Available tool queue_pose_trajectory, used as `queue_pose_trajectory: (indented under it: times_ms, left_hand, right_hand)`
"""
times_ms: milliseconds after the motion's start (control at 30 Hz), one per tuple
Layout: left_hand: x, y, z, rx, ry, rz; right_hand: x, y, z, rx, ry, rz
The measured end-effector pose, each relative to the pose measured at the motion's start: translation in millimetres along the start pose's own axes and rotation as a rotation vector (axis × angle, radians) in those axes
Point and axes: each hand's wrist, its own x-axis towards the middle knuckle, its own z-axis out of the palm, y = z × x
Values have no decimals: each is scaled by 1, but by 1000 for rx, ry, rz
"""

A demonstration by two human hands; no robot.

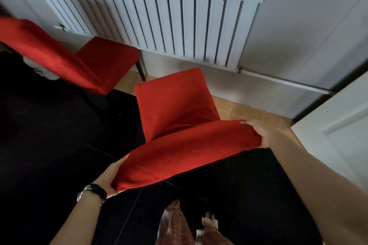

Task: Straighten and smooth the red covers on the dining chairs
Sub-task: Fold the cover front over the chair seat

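The near chair stands at centre, its cover stretched over the back's top rail. The left hand cups the rail's 7 o'clock corner and the right hand its 3 o'clock corner, with the fingers curled over the cloth, so both hands grip the cover. A diagonal crease runs down the backrest toward the seat.

A harder tug from one hand would likely drag the cover askew and deepen that crease. Pulling both corners back could tip the chair toward the bare feet at 6 o'clock.

Room is tight. The radiator lies beyond the seat's front edge at 12 o'clock, a door is near the right hand at 3 o'clock, and a second chair stands at 10 o'clock. The dark floor toward 8 o'clock looks the freest way to shift.
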Motion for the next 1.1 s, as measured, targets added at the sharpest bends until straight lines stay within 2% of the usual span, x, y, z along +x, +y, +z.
queue_pose_trajectory:
  times_ms: [133,333,367,433,500,600,767,900,1000,1100]
  left_hand:
    - [-11,-13,-6,-28,-9,-60]
    - [-22,-27,-21,155,46,-221]
    - [-24,-22,-23,235,84,-257]
    - [-22,-11,-20,635,135,-270]
    - [-21,5,-16,1066,173,-112]
    - [-19,28,2,1345,57,27]
    - [-13,40,20,1693,-18,-46]
    - [-8,44,18,1745,-45,-147]
    - [-8,41,20,1570,-119,-271]
    - [-6,45,25,1413,-84,-295]
  right_hand:
    - [8,-25,12,-100,-31,-57]
    - [16,-61,34,-221,-64,-86]
    - [17,-67,38,-242,-72,-94]
    - [16,-80,48,-282,-91,-113]
    - [15,-93,59,-309,-100,-129]
    - [13,-108,76,-352,-115,-140]
    - [11,-123,99,-426,-142,-170]
    - [9,-130,108,-470,-161,-192]
    - [8,-133,114,-511,-145,-208]
    - [5,-138,126,-538,-169,-218]
